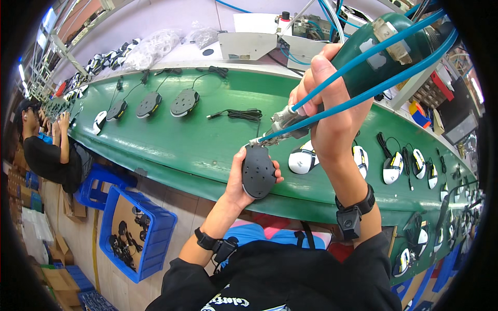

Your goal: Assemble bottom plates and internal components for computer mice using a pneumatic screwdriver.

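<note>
My left hand (pixel 236 182) holds a computer mouse (pixel 259 172) with its black underside up, fingers wrapped around its sides. Small holes dot that underside. My right hand (pixel 336 114) grips a power screwdriver (pixel 358 78) with a dark green body and a metal head. Two blue hoses run along it. The metal tip meets the far end of the mouse; whether it sits in a hole I cannot make out. The mouse's coiled black cable (pixel 244 114) lies on the green belt just beyond. A white mouse (pixel 302 158) rests beside the held one, to its right.
Several upturned mice (pixel 185 102) lie along the green conveyor belt (pixel 150 135) to the left, more white mice (pixel 392 168) to the right. A blue bin (pixel 168 228) with black parts stands on the floor. Another person (pixel 49 155) works at far left. Metal plates (pixel 248 45) stand behind the belt.
</note>
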The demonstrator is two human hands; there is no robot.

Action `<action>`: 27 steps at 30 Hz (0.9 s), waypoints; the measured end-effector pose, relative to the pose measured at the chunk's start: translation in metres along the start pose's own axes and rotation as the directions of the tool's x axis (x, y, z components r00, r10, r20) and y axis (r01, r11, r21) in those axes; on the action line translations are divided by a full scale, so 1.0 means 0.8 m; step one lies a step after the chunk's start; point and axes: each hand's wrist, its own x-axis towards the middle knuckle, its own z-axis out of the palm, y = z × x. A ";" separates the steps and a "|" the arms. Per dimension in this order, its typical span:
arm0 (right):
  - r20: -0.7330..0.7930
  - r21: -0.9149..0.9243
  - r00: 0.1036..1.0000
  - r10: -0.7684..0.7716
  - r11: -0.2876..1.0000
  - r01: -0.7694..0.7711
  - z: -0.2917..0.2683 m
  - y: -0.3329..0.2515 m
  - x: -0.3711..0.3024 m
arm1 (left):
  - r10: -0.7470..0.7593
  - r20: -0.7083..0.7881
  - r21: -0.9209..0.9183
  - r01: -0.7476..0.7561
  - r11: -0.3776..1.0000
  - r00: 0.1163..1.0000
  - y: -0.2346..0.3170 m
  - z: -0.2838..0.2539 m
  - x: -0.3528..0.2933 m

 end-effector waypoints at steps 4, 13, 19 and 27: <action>0.032 0.095 0.999 -0.008 0.995 0.005 -0.001 0.004 -0.008 | -0.002 0.015 0.003 0.002 1.000 1.000 0.002 -0.004 -0.001; 0.026 -0.005 0.998 -0.054 0.999 0.054 0.022 -0.016 0.026 | 0.034 0.015 0.063 -0.034 0.997 0.999 0.003 0.000 -0.003; -0.026 0.158 0.999 0.038 0.987 -0.034 0.042 -0.052 0.014 | 0.050 0.010 0.054 -0.050 0.997 0.999 0.004 0.002 -0.002; -0.034 -0.008 0.999 -0.028 1.000 0.028 0.031 0.004 0.000 | 0.015 -0.006 0.049 -0.015 0.999 1.000 0.006 0.001 -0.003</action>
